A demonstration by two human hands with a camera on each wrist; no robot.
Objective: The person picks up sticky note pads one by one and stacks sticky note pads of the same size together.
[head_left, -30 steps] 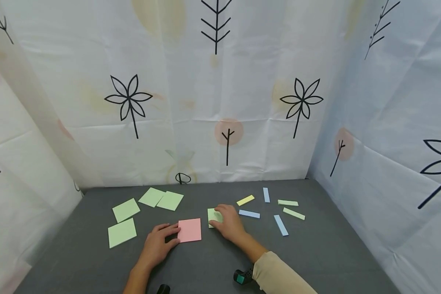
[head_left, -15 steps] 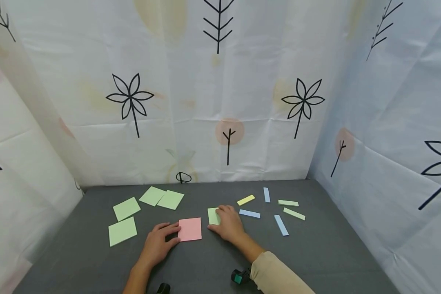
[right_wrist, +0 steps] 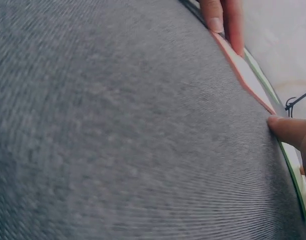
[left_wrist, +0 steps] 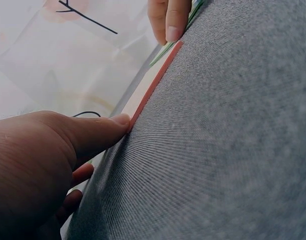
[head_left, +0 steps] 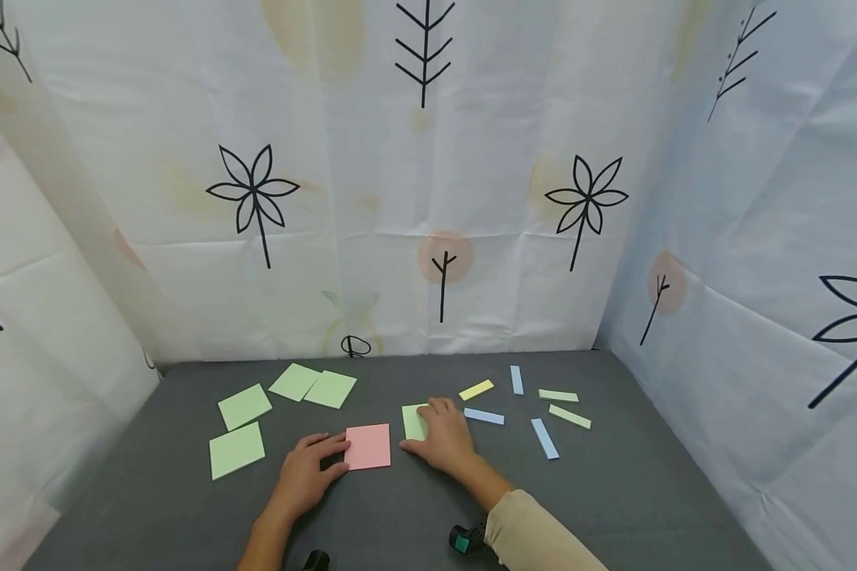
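A square pink sticky note pad (head_left: 367, 447) lies flat on the dark table. My left hand (head_left: 305, 477) rests at its left side, fingers at the upper left edge and thumb at the lower left corner; the left wrist view shows the thumb nearly straight against the pad's red edge (left_wrist: 154, 86). Just to the right is a green sticky note pad (head_left: 413, 423), partly covered by my right hand (head_left: 446, 434). That hand grips the pad, fingers at its far side and thumb along the near edge. In the right wrist view the thumb (right_wrist: 287, 129) meets the table beside the pink pad's corner.
Several green square notes (head_left: 237, 451) lie to the left, two overlapping at the back. On the right are narrow blue strips (head_left: 546, 438), green strips (head_left: 570, 416) and a yellow strip (head_left: 477, 389). Patterned white cloth (head_left: 500, 301) walls the table's back and sides.
My right thumb has moved from on top of the green pad to its lower left edge, and the right wrist has shifted slightly left. My left hand and the pink pad stay still.
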